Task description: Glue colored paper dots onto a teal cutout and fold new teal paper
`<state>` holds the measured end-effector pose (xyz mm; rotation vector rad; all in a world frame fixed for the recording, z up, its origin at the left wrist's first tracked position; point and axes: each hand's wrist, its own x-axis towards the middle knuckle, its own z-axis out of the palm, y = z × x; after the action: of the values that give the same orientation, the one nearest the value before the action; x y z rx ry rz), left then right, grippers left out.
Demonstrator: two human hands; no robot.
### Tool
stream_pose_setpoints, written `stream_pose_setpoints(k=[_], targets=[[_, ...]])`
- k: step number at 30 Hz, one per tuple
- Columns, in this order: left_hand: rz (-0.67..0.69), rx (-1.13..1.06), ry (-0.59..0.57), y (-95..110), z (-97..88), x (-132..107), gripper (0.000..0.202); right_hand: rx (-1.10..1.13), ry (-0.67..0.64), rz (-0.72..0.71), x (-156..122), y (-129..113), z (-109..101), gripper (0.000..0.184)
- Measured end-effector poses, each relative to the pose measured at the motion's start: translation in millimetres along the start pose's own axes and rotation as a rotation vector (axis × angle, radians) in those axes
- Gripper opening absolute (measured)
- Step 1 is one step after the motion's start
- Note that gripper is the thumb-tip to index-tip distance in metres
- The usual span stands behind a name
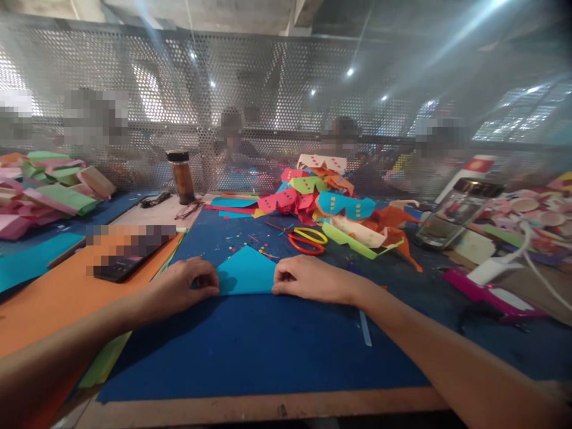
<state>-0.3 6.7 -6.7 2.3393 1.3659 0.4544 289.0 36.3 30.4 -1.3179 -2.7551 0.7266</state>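
A blue sheet of paper [247,273], folded to a point at its far side, lies on the dark blue table mat [250,351]. My left hand [190,285] pinches its left corner between thumb and curled fingers. At the opposite corner, my right hand [308,279] grips the paper the same way. The near edge runs straight between both hands. Just beyond the right hand lies a pair of scissors [308,238] with red and yellow handles, among small coloured paper scraps.
Cut paper shapes [313,190] are heaped behind the scissors. On the left, a phone [134,256] rests on orange paper [58,310]. A jar of brown liquid [182,179], a glass bottle [460,214] and a magenta device [496,298] stand around. People sit beyond the perforated screen [277,77].
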Motion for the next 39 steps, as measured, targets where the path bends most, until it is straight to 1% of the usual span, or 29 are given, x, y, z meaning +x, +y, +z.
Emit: stream_pose_setpoints(k=[5,12,19,23,31,36,39], targets=[[0.014,-0.005,-0.016,-6,-0.9,-1,0.017,0.001,-0.022,-0.012,-1,2,-3,0.022],[0.024,-0.012,-0.022,-14,-0.2,-2,0.016,-0.002,-0.082,0.022,-4,4,-11,0.022],[0.034,-0.007,-0.041,-14,-5.2,-3,0.018,-0.035,-0.115,0.061,-7,7,-16,0.024],[0.035,0.003,-0.051,-12,-7.5,-2,0.017,-0.035,-0.127,0.059,-6,10,-17,0.025],[0.021,0.021,-0.076,-11,-12.3,-2,0.018,-0.029,-0.157,0.075,-8,10,-21,0.026],[-0.014,0.036,-0.126,-9,-17.9,-3,0.020,-0.015,-0.168,0.067,-9,13,-22,0.024],[-0.019,0.038,-0.133,-9,-20.7,-5,0.019,-0.003,-0.171,0.072,-9,14,-23,0.023]])
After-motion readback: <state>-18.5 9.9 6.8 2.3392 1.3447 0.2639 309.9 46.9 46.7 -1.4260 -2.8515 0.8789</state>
